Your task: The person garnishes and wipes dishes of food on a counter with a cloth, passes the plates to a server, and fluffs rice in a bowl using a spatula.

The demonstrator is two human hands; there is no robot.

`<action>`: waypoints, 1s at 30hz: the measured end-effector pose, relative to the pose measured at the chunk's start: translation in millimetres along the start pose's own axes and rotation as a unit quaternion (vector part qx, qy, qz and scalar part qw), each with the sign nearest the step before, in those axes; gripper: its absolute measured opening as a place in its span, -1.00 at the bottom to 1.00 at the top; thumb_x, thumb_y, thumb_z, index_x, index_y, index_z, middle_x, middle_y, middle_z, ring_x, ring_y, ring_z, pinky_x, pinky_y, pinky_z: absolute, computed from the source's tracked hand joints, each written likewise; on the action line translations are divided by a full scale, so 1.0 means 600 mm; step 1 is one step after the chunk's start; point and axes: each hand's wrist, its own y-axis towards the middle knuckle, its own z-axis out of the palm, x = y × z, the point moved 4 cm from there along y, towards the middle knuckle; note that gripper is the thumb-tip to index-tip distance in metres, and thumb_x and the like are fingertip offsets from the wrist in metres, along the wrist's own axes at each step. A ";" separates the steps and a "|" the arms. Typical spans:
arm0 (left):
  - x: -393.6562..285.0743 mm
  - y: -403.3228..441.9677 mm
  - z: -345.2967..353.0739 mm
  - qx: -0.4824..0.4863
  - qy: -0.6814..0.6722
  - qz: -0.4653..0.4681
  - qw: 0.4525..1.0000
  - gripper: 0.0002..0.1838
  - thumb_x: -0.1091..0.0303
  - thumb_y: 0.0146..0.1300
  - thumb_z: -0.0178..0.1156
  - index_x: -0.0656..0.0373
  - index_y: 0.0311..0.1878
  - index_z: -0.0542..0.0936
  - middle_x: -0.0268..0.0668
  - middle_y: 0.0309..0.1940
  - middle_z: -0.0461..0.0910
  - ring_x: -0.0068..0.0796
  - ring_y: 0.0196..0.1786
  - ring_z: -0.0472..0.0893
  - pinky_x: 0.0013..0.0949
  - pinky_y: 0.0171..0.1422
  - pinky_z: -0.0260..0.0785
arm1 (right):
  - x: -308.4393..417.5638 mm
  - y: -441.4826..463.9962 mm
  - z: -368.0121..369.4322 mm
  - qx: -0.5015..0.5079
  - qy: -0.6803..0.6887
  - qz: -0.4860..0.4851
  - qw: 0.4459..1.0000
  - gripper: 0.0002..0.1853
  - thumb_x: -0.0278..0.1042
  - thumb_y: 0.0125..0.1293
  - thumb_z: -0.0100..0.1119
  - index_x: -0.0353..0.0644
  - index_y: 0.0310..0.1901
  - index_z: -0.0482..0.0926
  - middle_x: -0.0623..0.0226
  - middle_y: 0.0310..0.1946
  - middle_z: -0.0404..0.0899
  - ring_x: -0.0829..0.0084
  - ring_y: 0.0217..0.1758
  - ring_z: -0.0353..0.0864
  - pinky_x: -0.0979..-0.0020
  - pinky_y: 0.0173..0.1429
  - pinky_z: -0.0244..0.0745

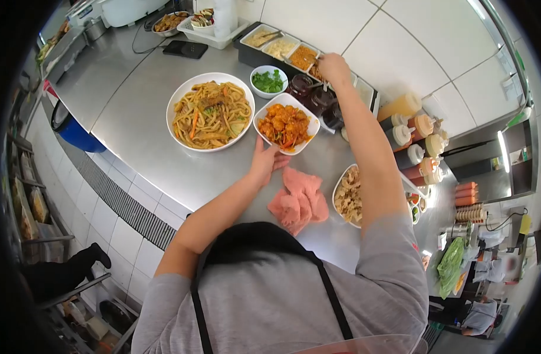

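The step in hand, as far as it can be judged, is a reach for toppings with the right hand while the left steadies a dish. The right hand (334, 69) is over the topping tray (247, 56), at about one o'clock from the square bowl (316, 125). Its grip looks narrow, fingertips down by a compartment, but they are partly hidden; I cannot tell whether they hold anything. The left hand (264, 165) touches the square bowl at its seven o'clock side, fingers loosely spread, the grip fairly wide. That bowl, filled with glossy orange-red pieces, sits upright on the worktop (235, 177).

Around it, the noodle bowl (210, 76) is at nine o'clock, the small bowl of green leaves (264, 94) at eleven, and dark jars (319, 101) at two. Sauce bottles (422, 127) stand at three, a bowl of pale brown food (335, 203) at between four and five, and a pink cloth (300, 203) lies crumpled at six.

The next move seems to call for a light pinch, a steady left hand, and a right forearm kept off the jars and bottles.
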 end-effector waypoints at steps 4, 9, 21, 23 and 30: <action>0.009 0.022 -0.007 -0.026 -0.026 0.041 0.998 -0.29 0.51 0.14 -0.07 -0.14 0.30 -0.14 -0.13 -0.19 0.50 -0.32 -0.27 0.58 -0.33 -0.23 0.49 | 0.029 -0.060 -0.049 -0.085 0.056 -0.078 0.992 -0.77 -0.29 0.07 -0.02 -0.16 -0.33 0.61 0.05 -0.31 0.56 0.07 -0.23 0.54 0.20 -0.14 0.47; 0.004 -0.035 -0.023 -0.027 0.014 -0.013 0.999 -0.37 0.50 0.12 -0.03 -0.05 0.25 0.00 -0.13 -0.18 0.50 -0.29 -0.23 0.58 -0.35 -0.19 0.50 | -0.005 -0.372 -0.137 0.014 0.231 -0.050 0.972 -0.80 -0.28 0.09 0.05 -0.23 -0.38 0.56 0.10 -0.54 0.53 0.17 -0.47 0.54 0.28 -0.36 0.39; 0.009 -0.158 -0.096 -0.003 0.030 0.014 0.999 -0.42 0.47 0.15 -0.02 0.05 0.24 0.04 -0.09 -0.11 0.49 -0.23 -0.17 0.58 -0.37 -0.12 0.50 | -0.051 -0.712 0.044 -0.018 0.271 0.232 0.934 -0.79 -0.31 0.13 0.10 -0.25 -0.25 0.52 0.06 -0.49 0.55 0.14 -0.48 0.53 0.23 -0.35 0.43; 0.013 -0.167 -0.102 -0.019 0.025 0.013 0.999 -0.42 0.49 0.15 -0.03 0.05 0.24 0.04 -0.09 -0.12 0.49 -0.23 -0.18 0.58 -0.37 -0.13 0.50 | -0.023 -0.699 0.017 -0.031 0.264 0.200 0.943 -0.81 -0.32 0.11 0.12 -0.23 -0.27 0.51 0.09 -0.50 0.53 0.15 -0.48 0.52 0.24 -0.35 0.44; 0.026 -0.168 -0.113 -0.013 -0.032 0.007 0.999 -0.24 0.54 0.13 -0.03 -0.09 0.33 -0.16 -0.09 -0.15 0.49 -0.29 -0.25 0.59 -0.35 -0.17 0.50 | 0.070 -0.643 -0.016 -0.071 0.144 -0.037 0.986 -0.85 -0.39 0.04 0.19 -0.17 -0.31 0.54 0.30 -0.49 0.49 0.38 -0.47 0.51 0.43 -0.39 0.41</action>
